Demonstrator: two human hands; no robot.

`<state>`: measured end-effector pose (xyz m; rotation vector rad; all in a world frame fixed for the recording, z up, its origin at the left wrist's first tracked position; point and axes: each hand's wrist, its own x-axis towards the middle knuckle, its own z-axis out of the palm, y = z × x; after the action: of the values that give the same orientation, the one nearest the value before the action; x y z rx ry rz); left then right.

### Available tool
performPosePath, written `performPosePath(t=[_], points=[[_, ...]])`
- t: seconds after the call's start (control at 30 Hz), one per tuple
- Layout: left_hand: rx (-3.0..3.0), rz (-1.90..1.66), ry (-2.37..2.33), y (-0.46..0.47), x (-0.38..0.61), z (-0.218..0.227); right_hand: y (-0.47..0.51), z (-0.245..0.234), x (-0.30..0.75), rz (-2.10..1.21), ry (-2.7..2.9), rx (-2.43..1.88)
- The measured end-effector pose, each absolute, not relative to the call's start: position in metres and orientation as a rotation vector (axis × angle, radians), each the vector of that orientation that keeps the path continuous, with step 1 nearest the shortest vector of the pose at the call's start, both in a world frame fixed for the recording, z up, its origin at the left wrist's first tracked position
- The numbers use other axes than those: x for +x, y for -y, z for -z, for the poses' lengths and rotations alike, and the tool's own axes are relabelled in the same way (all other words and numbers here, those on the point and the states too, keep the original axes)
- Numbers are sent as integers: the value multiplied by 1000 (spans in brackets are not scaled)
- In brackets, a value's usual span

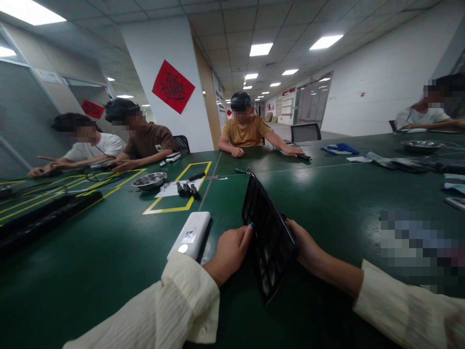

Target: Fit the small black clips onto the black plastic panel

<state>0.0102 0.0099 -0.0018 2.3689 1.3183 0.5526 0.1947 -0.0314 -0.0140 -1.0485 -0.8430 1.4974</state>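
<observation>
Black tray (pixel 269 237) held tilted on edge above the table (pixel 109 257). Left hand (pixel 229 253) grasps its left rim, right hand (pixel 308 248) its right. Not laid flat.

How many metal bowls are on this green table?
2. One metal bowl sits left of centre, near the yellow tape; the other metal bowl is far right. More may be hidden.

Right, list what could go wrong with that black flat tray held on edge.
The black flat gridded tray stands tilted, gripped only at its near end by the left hand and right hand; it might slip onto the green table. The white rectangular power bank lies beside the left hand; a falling tray could knock it.
</observation>
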Motion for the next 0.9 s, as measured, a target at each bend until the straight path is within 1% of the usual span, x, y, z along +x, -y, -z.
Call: performPosePath(t=[0.2,0.53,0.73,0.9], points=[[2392,-550,-1370,-10,10,3,30,14,194,-1528,800,-1012],[2431,-505,-1319,-5,11,-1,32,12,194,-1527,818,-1044],[2429,-462,-1467,-1,14,-3,27,19,194,-1540,763,-1074],[2462,-399,-1538,0,14,-4,28,15,192,-1525,812,-1063]])
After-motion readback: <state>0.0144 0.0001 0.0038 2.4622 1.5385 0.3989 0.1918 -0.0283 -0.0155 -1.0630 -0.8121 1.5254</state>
